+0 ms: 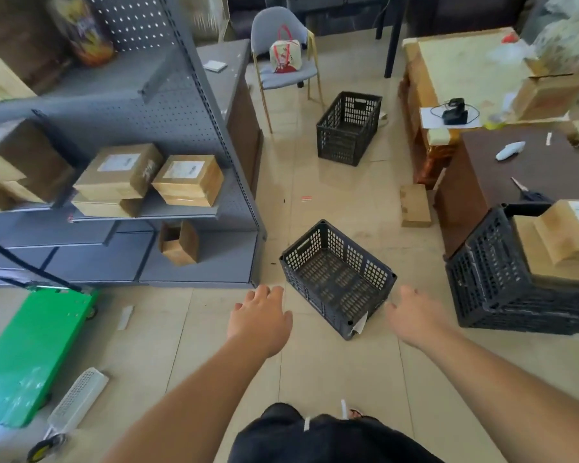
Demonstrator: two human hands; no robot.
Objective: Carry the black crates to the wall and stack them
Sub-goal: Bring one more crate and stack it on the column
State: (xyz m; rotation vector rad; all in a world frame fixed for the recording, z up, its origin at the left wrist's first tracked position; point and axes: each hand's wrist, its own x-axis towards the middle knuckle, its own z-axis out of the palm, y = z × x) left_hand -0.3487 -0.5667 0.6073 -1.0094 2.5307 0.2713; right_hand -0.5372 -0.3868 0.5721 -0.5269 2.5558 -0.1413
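Head view: a rectangular black plastic crate (311,295) with lattice walls and a perforated bottom is seen standing upright on the glossy beige tiled floor (335,198), turned at an angle, just ahead of both hands. A torn white label is seen at its nearest corner. The left hand (261,315) is held out to the crate's left with fingers loosely spread, gripping nothing and not touching the crate. The right hand (415,315) is held out to its right, fingers relaxed and slightly bent, also apart from the rim.

A second crate (338,142) of the same lattice make is set farther off on the floor, beside a grey padded chair (281,75) with thin metal legs. A third, larger crate (488,279) is placed at the right, loaded with cardboard boxes (562,238).

A strip of bare floor is left between the grey perforated metal shelving (181,105) on the left and the dark wooden furniture (528,168) on the right. A green flat trolley (30,355) is laid at lower left.
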